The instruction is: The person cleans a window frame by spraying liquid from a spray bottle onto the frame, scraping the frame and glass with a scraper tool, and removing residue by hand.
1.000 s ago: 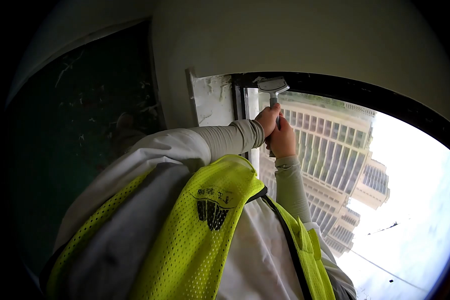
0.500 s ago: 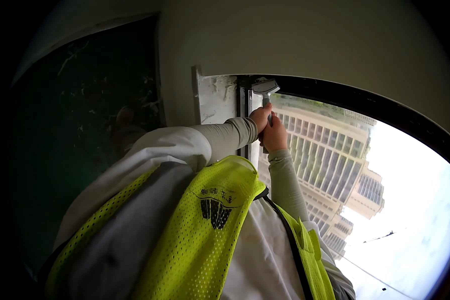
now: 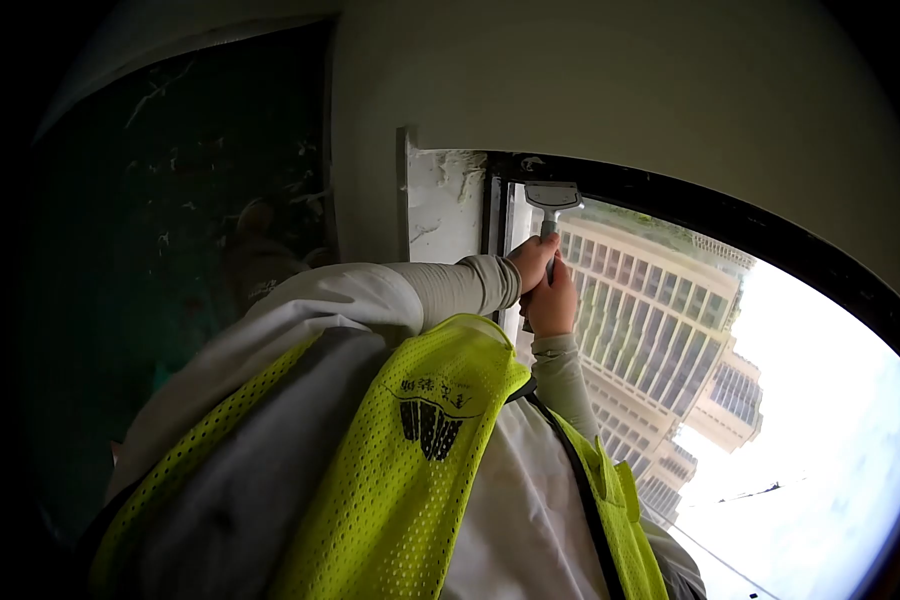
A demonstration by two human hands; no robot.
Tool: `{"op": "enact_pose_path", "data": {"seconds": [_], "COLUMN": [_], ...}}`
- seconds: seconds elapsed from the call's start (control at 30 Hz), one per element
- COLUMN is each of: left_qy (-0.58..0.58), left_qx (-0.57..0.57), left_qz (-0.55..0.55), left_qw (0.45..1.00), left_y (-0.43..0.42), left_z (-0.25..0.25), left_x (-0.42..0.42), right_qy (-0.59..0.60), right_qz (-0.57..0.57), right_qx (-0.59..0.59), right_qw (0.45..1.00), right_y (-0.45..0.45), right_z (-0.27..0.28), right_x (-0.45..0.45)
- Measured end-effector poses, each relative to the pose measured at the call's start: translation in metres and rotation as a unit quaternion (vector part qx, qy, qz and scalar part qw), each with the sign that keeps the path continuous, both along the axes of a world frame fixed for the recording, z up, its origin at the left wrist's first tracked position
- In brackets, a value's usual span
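Observation:
My left hand (image 3: 533, 262) is wrapped round the upper handle of a grey scraper (image 3: 553, 196). Just below it, my right hand (image 3: 552, 302) closes round the lower part of the same handle, partly hidden. The scraper's wide head lies over the window glass (image 3: 820, 400), close below the black window frame (image 3: 650, 190). A small pale mark shows on the frame above the head. Whether the blade touches the glass cannot be told.
A pale wall (image 3: 610, 80) borders the frame. Left of the window is a white, rough-patched reveal (image 3: 438, 215). The dark green floor (image 3: 170, 230) carries scattered pale scraps, and a shoe (image 3: 255, 217) shows there. Tall buildings (image 3: 650, 310) stand outside.
The scraper and both hands have moved down, so the scraper's head is now below the frame instead of overlapping it. The view has shifted slightly. Both hands keep their hold.

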State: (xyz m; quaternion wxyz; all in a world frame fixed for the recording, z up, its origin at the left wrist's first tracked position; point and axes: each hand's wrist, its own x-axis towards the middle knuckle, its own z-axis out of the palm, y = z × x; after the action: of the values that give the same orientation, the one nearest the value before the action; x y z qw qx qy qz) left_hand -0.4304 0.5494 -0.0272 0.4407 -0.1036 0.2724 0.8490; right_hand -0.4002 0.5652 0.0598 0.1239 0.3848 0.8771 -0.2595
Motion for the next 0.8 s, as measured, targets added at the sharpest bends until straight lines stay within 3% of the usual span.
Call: {"op": "enact_pose_path", "data": {"seconds": [0.07, 0.13, 0.23, 0.3, 0.4, 0.5, 0.57, 0.6, 0.73, 0.8], "left_qy": [0.02, 0.031, 0.076, 0.055, 0.063, 0.057, 0.045, 0.061, 0.056, 0.039], "left_qx": [-0.01, -0.023, -0.046, -0.033, -0.041, -0.039, -0.005, -0.013, 0.008, 0.015], "left_qz": [0.005, -0.003, -0.009, -0.025, -0.028, -0.032, -0.027, -0.011, -0.02, -0.099], "left_qw": [1.0, 0.999, 0.996, 0.998, 0.997, 0.997, 0.999, 0.998, 0.998, 0.994], "left_y": [0.001, 0.007, 0.001, -0.004, -0.001, -0.004, 0.0, 0.0, -0.007, -0.025], "left_z": [-0.002, -0.014, -0.015, -0.012, -0.017, -0.021, -0.026, -0.026, -0.032, -0.025], "left_x": [0.002, 0.004, 0.002, 0.003, -0.004, -0.008, -0.004, -0.005, -0.008, -0.01], "right_qy": [0.008, 0.097, 0.082, 0.044, 0.137, 0.055, 0.149, 0.129, 0.102, 0.115], "right_qz": [-0.004, 0.065, 0.073, 0.036, 0.056, 0.035, 0.083, 0.055, 0.099, 0.114], "right_qx": [-0.001, 0.045, 0.122, 0.088, 0.06, 0.063, 0.075, 0.054, 0.119, 0.122], "right_qw": [1.0, 0.992, 0.986, 0.994, 0.987, 0.996, 0.983, 0.989, 0.983, 0.979], "right_y": [0.006, 0.019, 0.014, 0.018, 0.007, 0.008, 0.01, 0.001, 0.016, 0.023], "right_z": [-0.008, -0.027, -0.035, -0.04, -0.032, -0.034, -0.043, -0.033, -0.049, -0.051], "right_x": [0.007, 0.017, 0.019, 0.023, 0.016, 0.008, 0.014, 0.008, 0.011, 0.018]}}
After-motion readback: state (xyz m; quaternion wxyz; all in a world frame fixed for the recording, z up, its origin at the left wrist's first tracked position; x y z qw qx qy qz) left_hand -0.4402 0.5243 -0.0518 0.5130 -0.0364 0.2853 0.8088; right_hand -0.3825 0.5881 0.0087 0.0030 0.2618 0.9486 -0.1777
